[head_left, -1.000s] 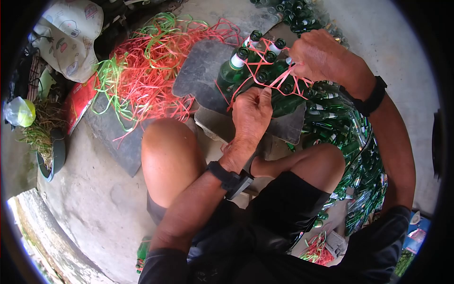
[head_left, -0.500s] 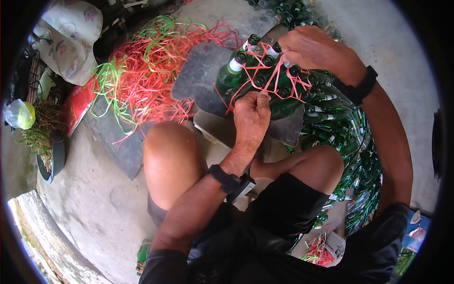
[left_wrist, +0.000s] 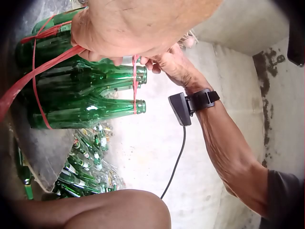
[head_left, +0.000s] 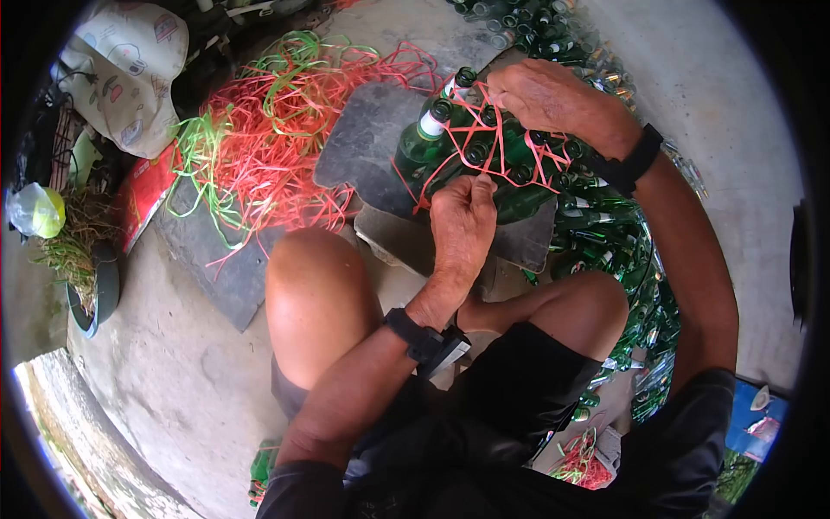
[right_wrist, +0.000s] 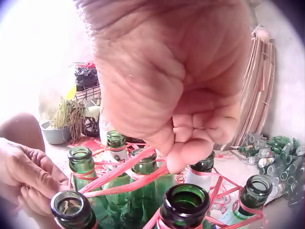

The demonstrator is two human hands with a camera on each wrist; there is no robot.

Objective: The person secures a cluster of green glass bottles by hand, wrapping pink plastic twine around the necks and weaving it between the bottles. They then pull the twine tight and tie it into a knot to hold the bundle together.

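Several green glass bottles [head_left: 418, 151] stand upright in a tight bundle on a dark slab [head_left: 359, 138]. Red plastic strap [head_left: 458, 130] zigzags between their necks, and more of it runs round their bodies in the left wrist view. My right hand [head_left: 553, 99], over the far side of the necks, pinches a stretch of strap [right_wrist: 116, 183] that runs taut across the bottle mouths. At the near side, my left hand [head_left: 464, 221] pinches strap between thumb and forefinger, close beside the necks. Its fingertips are partly hidden in the left wrist view.
A tangled heap of red and green strap [head_left: 277, 147] lies left of the slab. Many loose green bottles [head_left: 605, 229] are piled on the right, with more [head_left: 527, 22] at the back. A potted plant [head_left: 82, 268] stands at far left. My bare knees flank the work.
My right hand has moved left across the bottle necks, drawing the strap with it. My left hand stays at the near side, slightly lower in view.
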